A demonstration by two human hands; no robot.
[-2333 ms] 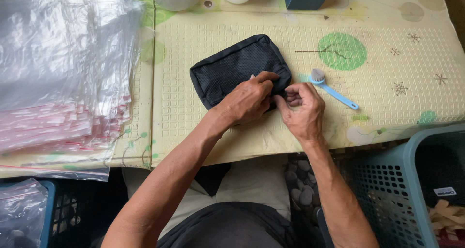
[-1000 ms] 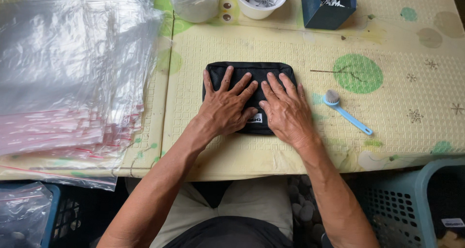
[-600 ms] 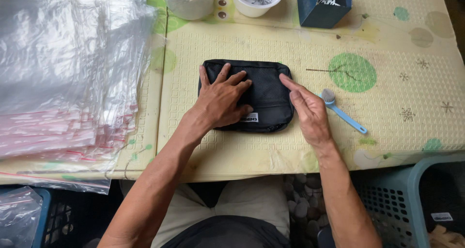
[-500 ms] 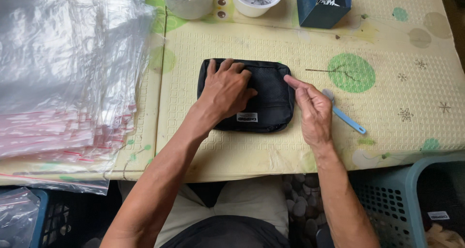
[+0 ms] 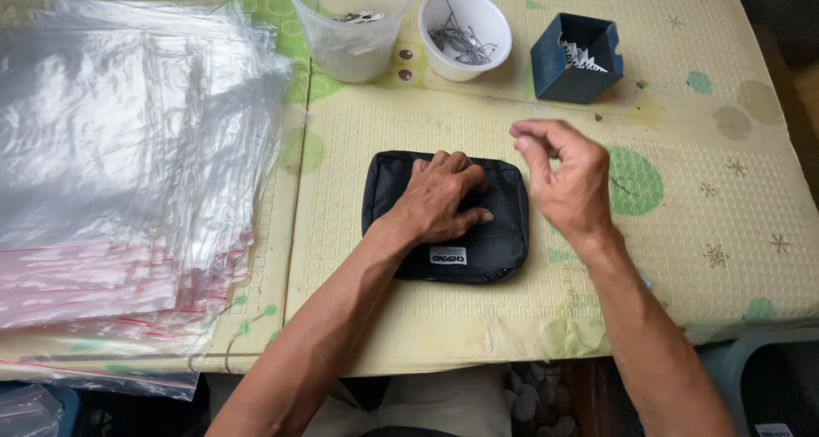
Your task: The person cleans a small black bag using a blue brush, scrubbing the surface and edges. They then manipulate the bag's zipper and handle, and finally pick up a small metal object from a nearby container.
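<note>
I see left hand (image 5: 439,200) flat on black pouch (image 5: 446,218), frame centre; right hand (image 5: 567,177) lifted, fingers pinched, nothing visible held. Risk: pouch slides when pressure eases.

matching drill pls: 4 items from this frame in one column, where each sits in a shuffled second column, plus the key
Items
1. black pouch
2. white bowl
3. blue box
4. clear plastic bags

Places
A. stacked on the left side of the table
B. under the left hand, flat on the mat
C. far edge, right of the white bowl
D. far edge, between the clear cup and the blue box

Pairs: 1-B, 2-D, 3-C, 4-A
</note>
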